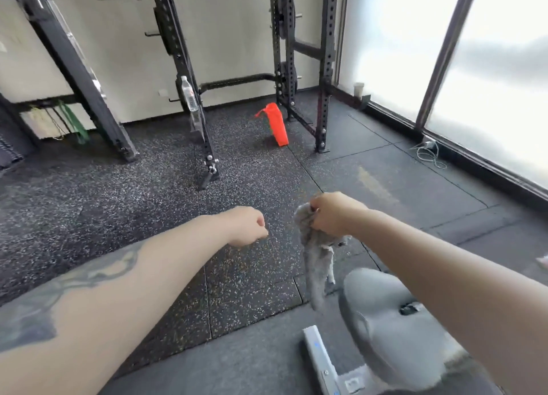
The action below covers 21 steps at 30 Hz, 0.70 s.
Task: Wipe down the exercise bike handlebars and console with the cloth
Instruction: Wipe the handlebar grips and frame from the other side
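- The rubber floor (148,205), dark with pale specks, spread under and beyond both hands.
- The frosted window (489,68) ran along the wall far to the right of the right hand.
- A black power rack (323,68) stood far ahead of the hands, against the white wall.
- The exercise bike (394,329) was below the right forearm, closer to the person than the hands; only a grey rounded housing and a silver base bar were visible, so I cannot tell where its handlebars and console were.
- An orange object (275,125) leaned on the floor well ahead of the hands, beside the rack.
- The cloth (315,264), grey and crumpled, hung down from the right hand, above the floor and just beside the grey housing of the bike, without touching it as far as I could see.
- A clear water bottle (188,94) was on a rack post, far ahead of the left hand.
- The right hand (335,214) gripped the top of the cloth with curled fingers.
- The left hand (247,225) was curled in a fist and held nothing; it was near the right hand, but apart from it and from the cloth.
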Each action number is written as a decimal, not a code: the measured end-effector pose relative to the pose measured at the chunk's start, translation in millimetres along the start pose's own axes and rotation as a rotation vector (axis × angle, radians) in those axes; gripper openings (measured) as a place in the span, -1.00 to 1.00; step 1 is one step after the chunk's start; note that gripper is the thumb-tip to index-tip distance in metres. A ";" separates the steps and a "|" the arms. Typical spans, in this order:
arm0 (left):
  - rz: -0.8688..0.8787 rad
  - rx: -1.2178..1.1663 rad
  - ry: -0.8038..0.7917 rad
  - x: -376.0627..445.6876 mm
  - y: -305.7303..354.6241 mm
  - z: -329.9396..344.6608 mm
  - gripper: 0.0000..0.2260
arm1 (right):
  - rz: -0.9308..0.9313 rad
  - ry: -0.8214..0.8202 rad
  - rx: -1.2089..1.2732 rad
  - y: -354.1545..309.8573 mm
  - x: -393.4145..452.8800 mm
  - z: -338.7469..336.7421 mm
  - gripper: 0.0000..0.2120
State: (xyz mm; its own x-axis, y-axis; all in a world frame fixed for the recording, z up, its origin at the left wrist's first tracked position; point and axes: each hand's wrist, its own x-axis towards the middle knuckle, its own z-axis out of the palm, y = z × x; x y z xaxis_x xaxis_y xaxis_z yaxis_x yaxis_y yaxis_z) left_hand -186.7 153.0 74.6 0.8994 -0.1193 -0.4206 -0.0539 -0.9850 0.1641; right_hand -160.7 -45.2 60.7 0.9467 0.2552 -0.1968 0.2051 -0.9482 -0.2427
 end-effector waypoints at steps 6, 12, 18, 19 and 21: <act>0.127 0.097 -0.092 69.9 -43.2 -27.9 -0.68 | 0.205 0.005 0.032 -25.2 43.8 20.6 -0.71; 0.313 0.117 -0.142 167.1 -22.5 -44.2 -0.68 | 0.434 -0.015 0.104 25.2 88.1 33.2 -0.73; 0.433 0.197 -0.173 271.1 16.0 -86.4 -0.67 | 0.590 0.051 0.216 76.1 147.2 17.7 -0.76; 0.449 0.198 -0.152 287.3 24.3 -96.7 -0.68 | 0.613 0.071 0.228 82.8 154.6 9.9 -0.76; 0.493 0.214 -0.135 314.4 44.4 -114.1 -0.70 | 0.664 0.102 0.241 97.4 165.6 -9.4 -0.73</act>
State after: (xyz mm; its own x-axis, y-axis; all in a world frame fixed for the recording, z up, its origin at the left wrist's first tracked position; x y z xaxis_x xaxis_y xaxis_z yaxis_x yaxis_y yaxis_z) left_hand 143.1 86.0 51.5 0.6824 -0.5740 -0.4525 -0.5542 -0.8100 0.1917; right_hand 18.4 -97.1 13.4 0.8736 -0.3916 -0.2889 -0.4722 -0.8258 -0.3084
